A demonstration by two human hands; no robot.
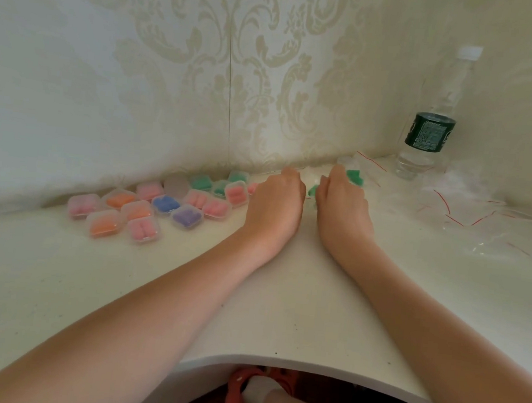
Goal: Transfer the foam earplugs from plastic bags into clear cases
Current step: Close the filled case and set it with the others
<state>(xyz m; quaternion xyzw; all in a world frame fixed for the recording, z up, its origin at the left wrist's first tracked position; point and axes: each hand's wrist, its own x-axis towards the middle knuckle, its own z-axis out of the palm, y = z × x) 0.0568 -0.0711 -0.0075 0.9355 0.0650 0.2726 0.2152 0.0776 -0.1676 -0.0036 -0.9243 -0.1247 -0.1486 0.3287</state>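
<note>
Hands reach forward over a white table (280,301) toward the corner of a patterned wall (207,64). Left hand (275,207) lies palm down, fingers curled at the far end; whether it holds anything cannot be told. Right hand (343,206) lies beside it, fingers bent over green earplugs (355,177), which show just past the fingertips; the grip itself is hidden. Another green piece (312,190) shows in the gap between the hands, near a blurred clear item. Filled cases (145,208), holding pink, orange, blue, purple and green earplugs, cluster to the left along the wall. Empty bags (473,216) with red seal lines lie to the right. Bottle (430,120) with a dark label stands upright in the corner, behind the bags.
</note>
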